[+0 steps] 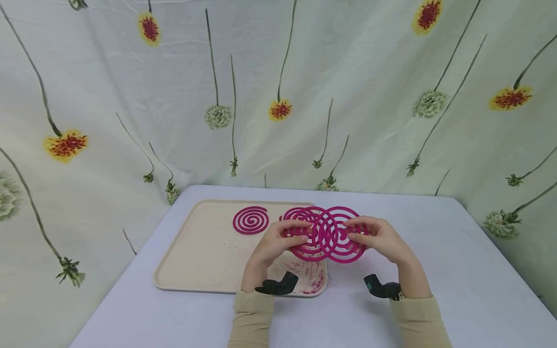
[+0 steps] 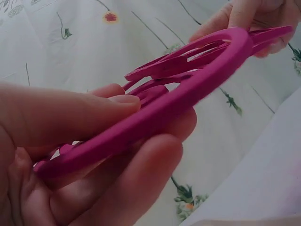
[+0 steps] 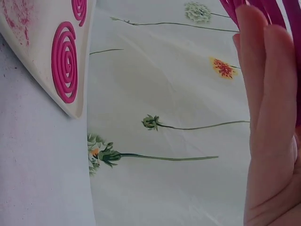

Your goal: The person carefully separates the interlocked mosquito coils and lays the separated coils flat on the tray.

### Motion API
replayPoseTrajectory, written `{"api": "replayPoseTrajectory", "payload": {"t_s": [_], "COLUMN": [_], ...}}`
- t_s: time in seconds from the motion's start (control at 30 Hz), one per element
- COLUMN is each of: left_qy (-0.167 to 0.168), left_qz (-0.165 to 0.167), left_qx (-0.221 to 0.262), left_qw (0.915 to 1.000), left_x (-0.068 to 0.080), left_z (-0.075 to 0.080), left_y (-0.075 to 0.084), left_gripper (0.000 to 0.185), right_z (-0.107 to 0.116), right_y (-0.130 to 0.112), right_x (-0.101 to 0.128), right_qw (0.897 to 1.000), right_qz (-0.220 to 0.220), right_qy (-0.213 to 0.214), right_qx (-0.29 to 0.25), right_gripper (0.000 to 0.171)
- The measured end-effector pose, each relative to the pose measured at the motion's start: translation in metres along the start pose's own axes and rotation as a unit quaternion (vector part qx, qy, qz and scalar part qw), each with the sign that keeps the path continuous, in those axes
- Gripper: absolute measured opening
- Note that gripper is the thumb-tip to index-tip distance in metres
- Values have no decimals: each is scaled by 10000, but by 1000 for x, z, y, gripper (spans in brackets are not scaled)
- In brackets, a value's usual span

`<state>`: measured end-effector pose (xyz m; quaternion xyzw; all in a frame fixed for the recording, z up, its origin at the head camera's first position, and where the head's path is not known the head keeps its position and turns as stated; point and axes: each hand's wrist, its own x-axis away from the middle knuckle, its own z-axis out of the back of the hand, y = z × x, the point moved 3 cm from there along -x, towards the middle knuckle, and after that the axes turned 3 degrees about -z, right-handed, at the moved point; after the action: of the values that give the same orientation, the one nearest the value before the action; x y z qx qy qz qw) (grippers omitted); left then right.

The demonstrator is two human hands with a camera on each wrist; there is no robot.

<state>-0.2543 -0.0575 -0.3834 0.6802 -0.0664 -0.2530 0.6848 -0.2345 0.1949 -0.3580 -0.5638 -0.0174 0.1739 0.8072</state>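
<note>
Two magenta mosquito coils overlap in the air over the right part of the tray, their rings crossing in the head view. My left hand pinches the left coil, thumb on one face and fingers behind, as the left wrist view shows. The right coil is held the same way by my right hand. In the left wrist view the left hand's coil is tilted, with the other coil slanting beyond it. My right fingers cover much of their coil in the right wrist view.
On the white table lies a beige tray. One coil lies flat near its far edge; another coil lies at its far right corner. Magenta crumbs dust the tray's near right corner. A flowered cloth hangs behind.
</note>
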Motion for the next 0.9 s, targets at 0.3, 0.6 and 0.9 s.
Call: {"api": "replayPoseTrajectory", "payload": {"t_s": [0.3, 0.6, 0.9], "left_qy": [-59, 1329, 2565], "left_qz": [-68, -165, -1045], "left_qx": [-316, 460, 1220], "left_qw": [9995, 9899, 9531], "left_x": [3, -3, -12], "left_z": [3, -4, -29], "left_y": [4, 6, 8], "left_gripper": [31, 32, 34], "right_z": [3, -10, -33], "right_y": [3, 0, -6], "right_x": [1, -6, -11], "right_qw": [9992, 9955, 9486], "right_qz": [5, -11, 473], "right_qy": [-362, 842, 2670], "right_qx": [166, -429, -1632], "right_gripper": [37, 41, 36]}}
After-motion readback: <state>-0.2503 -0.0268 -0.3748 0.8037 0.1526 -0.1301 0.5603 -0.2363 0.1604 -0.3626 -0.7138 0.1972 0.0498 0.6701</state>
